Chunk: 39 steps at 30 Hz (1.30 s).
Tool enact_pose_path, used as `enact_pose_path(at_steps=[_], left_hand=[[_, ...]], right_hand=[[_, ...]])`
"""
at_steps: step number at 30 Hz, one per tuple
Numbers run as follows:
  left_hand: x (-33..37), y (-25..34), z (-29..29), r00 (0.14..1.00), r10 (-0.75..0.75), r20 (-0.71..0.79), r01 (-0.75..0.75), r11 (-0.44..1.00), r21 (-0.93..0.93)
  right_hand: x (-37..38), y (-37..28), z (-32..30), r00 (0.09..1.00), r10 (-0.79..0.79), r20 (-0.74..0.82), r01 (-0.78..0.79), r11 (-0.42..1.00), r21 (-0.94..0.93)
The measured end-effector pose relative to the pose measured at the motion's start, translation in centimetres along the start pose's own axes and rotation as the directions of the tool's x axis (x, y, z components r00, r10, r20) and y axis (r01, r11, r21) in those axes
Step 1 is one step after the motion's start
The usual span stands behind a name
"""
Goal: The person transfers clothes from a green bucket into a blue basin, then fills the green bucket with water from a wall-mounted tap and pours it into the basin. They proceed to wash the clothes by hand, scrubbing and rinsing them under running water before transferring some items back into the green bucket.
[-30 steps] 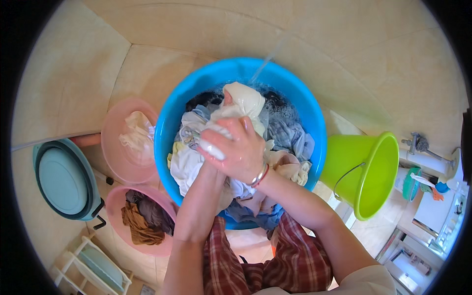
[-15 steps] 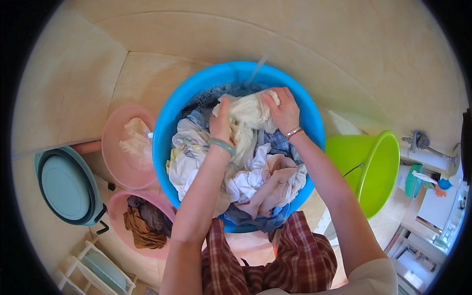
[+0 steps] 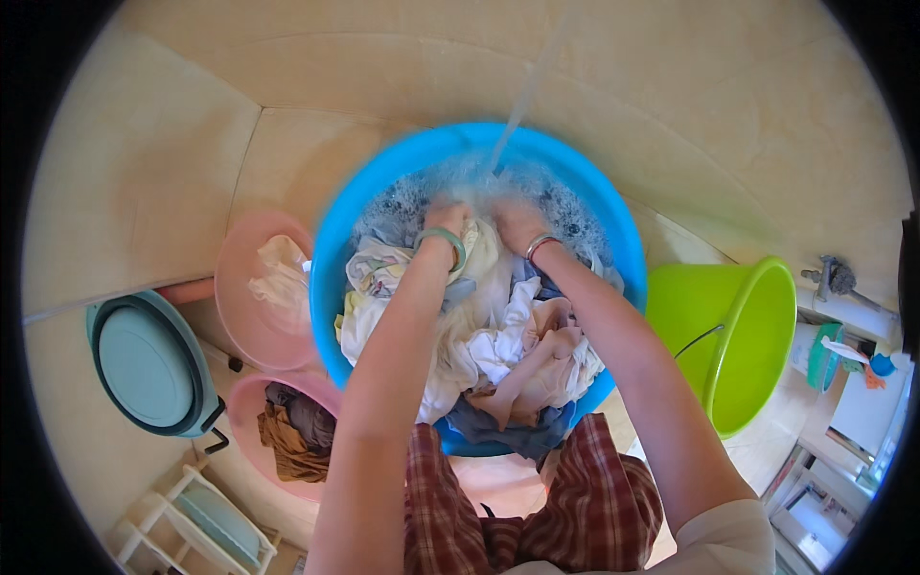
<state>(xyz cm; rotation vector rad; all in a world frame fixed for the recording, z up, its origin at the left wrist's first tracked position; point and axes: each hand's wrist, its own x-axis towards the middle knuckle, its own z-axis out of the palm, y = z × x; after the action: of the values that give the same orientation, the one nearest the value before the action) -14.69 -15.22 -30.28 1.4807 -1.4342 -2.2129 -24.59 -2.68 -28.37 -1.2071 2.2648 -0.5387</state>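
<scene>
Left hand (image 3: 448, 218): pushed down into the wet clothes at the far side of the tub. A green bangle sits on the wrist. Fingers are sunk in foam, so I cannot tell if the grip is open or closed.
Right hand (image 3: 517, 222): just beside the left hand, also down in the clothes. Its fingers are hidden too, so I cannot tell its grip.
Wet clothes (image 3: 498, 335): a white and pale pile filling the blue tub (image 3: 331, 249).
Water stream (image 3: 522, 96): falls into the foam near both hands.
Pink basins: one (image 3: 240, 287) holds a pale cloth, one (image 3: 254, 398) holds brown clothes, both left of the tub.
Green bucket (image 3: 757, 345): right of the tub.
</scene>
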Motion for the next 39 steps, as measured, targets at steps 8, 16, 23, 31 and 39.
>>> enact_pose_path(at_steps=[8,16,23,31,39], left_hand=[[-5.0,3.6,0.8,0.918,-0.103,0.383,0.296,0.821,-0.489],[-8.0,1.9,-0.4,0.510,0.203,0.836,0.652,0.543,-0.530],[-9.2,-0.7,0.2,0.850,0.387,0.357,-0.056,0.740,-0.670],[-8.9,-0.3,1.8,0.981,0.110,0.159,0.062,0.603,-0.795],[-9.1,4.0,1.7,0.978,0.070,-0.196,-0.172,0.804,-0.569]], right_hand=[[-9.0,-11.0,-6.7,0.860,-0.377,-0.345,0.508,0.704,0.497],[-13.4,-17.6,-6.4,0.879,-0.277,-0.389,0.323,0.945,0.058],[-8.3,-16.7,-3.6,0.733,-0.341,-0.589,0.363,0.928,-0.085],[-1.3,-9.4,-4.1,0.816,-0.160,-0.556,0.201,0.980,0.013],[-3.4,-0.9,-5.5,0.830,-0.110,-0.547,0.123,0.992,-0.014]])
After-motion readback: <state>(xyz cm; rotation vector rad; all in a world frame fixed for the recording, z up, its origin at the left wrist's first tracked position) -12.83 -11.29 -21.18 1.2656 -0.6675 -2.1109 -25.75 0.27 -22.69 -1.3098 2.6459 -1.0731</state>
